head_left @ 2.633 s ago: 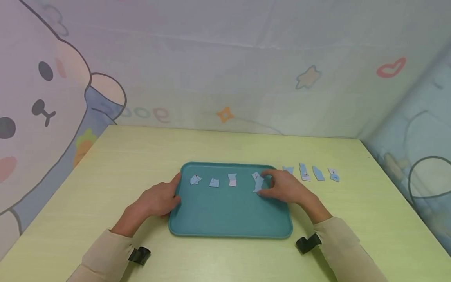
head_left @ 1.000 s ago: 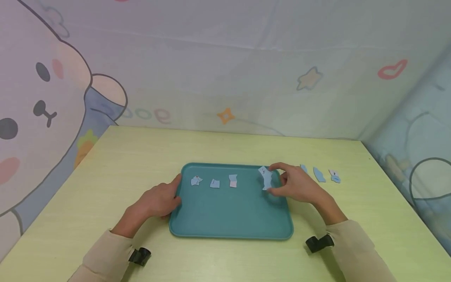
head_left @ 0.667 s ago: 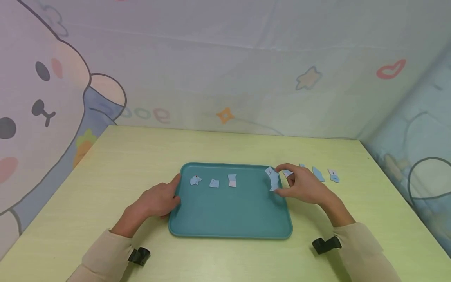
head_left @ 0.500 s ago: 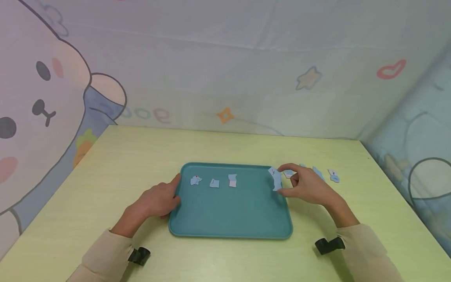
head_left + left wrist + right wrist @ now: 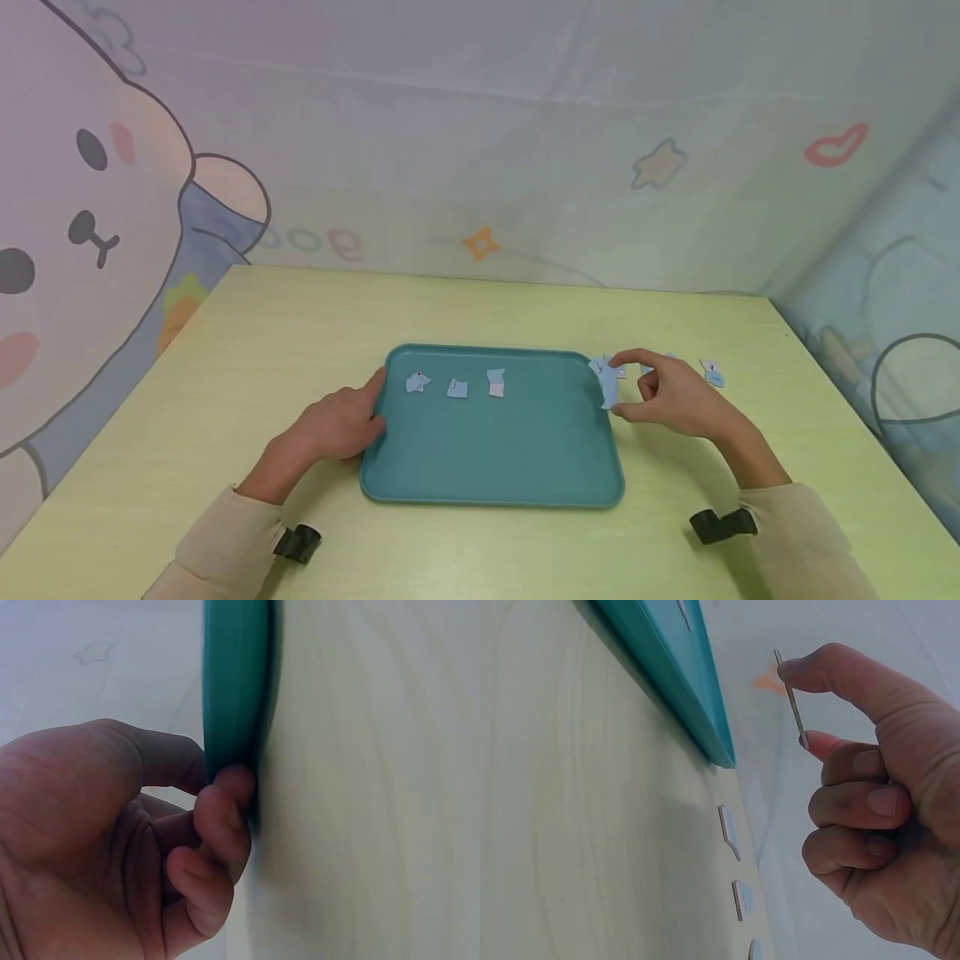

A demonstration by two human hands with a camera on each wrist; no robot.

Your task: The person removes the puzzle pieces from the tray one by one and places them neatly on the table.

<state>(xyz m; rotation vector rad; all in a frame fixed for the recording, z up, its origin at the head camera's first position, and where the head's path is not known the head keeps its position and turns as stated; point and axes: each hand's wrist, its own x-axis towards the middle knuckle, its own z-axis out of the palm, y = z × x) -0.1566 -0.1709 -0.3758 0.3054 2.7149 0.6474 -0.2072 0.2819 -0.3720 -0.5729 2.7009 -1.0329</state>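
Observation:
My right hand [image 5: 671,396] pinches a flat light-blue puzzle piece [image 5: 605,383] between thumb and index finger, over the right rim of a teal tray [image 5: 491,458]. In the right wrist view that piece shows edge-on, lifted clear of the table, and the other fingers of the right hand [image 5: 885,780] are curled in. My left hand [image 5: 337,422] grips the tray's left edge; in the left wrist view the left hand [image 5: 112,840] has fingers curled at the rim. Three small pieces lie in the tray: one at left [image 5: 417,382], one beside it [image 5: 457,389], one blue-and-white [image 5: 496,382].
Several similar pieces lie in a row on the pale wooden table [image 5: 322,317] right of the tray, partly hidden behind the right hand; the farthest-right piece [image 5: 712,372] shows whole. A printed cloth backdrop [image 5: 420,150] hangs behind the table.
My right hand has lifted the puzzle piece from the tray's upper right and carried it rightward to the tray's right rim. My left hand and the tray stay where they were.

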